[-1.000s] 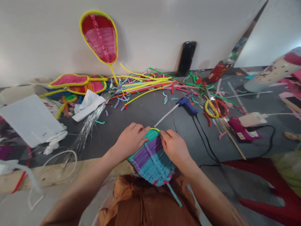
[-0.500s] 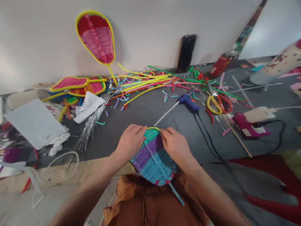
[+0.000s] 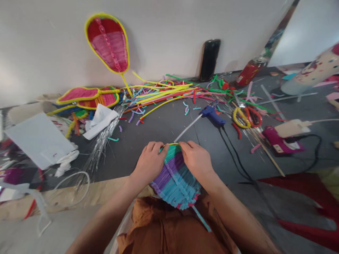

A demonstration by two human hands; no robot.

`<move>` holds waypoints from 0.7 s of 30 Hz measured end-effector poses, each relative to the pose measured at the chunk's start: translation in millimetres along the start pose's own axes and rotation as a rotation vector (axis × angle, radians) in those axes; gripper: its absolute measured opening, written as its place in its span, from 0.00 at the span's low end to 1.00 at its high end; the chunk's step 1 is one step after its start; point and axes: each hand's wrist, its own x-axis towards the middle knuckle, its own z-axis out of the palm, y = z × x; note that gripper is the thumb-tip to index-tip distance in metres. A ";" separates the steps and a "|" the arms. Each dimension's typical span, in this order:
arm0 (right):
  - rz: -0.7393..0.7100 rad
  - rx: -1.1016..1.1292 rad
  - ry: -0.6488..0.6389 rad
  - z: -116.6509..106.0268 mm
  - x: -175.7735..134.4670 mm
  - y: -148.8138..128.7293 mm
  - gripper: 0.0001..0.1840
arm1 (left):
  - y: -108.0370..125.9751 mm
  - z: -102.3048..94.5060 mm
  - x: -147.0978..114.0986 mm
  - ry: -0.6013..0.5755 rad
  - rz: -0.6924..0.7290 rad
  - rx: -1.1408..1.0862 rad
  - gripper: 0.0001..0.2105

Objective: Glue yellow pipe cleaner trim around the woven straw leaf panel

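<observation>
A leaf-shaped pipe-cleaner piece (image 3: 177, 180), in bands of teal, purple and blue, lies tilted over my lap at the table's front edge. Its blue stem (image 3: 201, 219) points down toward me. Along its far edge runs a yellow pipe cleaner (image 3: 174, 144). My left hand (image 3: 152, 159) is closed on the left part of that edge, thumb toward me. On the right part, my right hand (image 3: 195, 157) pinches the yellow pipe cleaner against the rim. The fingers hide most of the yellow strip, so only a short span shows between them.
A blue glue gun (image 3: 213, 116) with a glue stick lies beyond my hands, its cord trailing right. Loose pipe cleaners (image 3: 164, 93) pile at the back. Scissors (image 3: 247, 117), a purple power adapter (image 3: 282, 140), a standing phone (image 3: 209, 60) and a finished pink piece (image 3: 108, 42) stand around.
My left hand has shifted slightly right along the piece's far edge, its thumb now nearer the yellow strip. The piece and its stem have swung slightly to the right.
</observation>
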 end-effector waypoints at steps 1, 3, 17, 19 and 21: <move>-0.002 -0.003 -0.003 0.0 0.0 -0.6 0.13 | 0.2 -0.2 0.4 -0.003 0.000 0.009 0.18; -0.013 0.000 -0.004 -0.7 -1.2 -1.5 0.13 | 0.3 -0.3 0.9 -0.007 0.003 0.013 0.18; -0.058 0.072 0.132 4.5 -20.9 8.9 0.15 | -0.1 -7.8 7.9 -0.033 0.052 0.037 0.16; -0.050 0.069 0.138 6.3 -19.0 8.0 0.15 | -0.5 -10.7 11.5 -0.067 0.085 0.044 0.16; -0.045 0.068 0.145 7.0 -18.5 7.4 0.15 | 0.3 -13.7 14.8 -0.091 0.110 0.068 0.18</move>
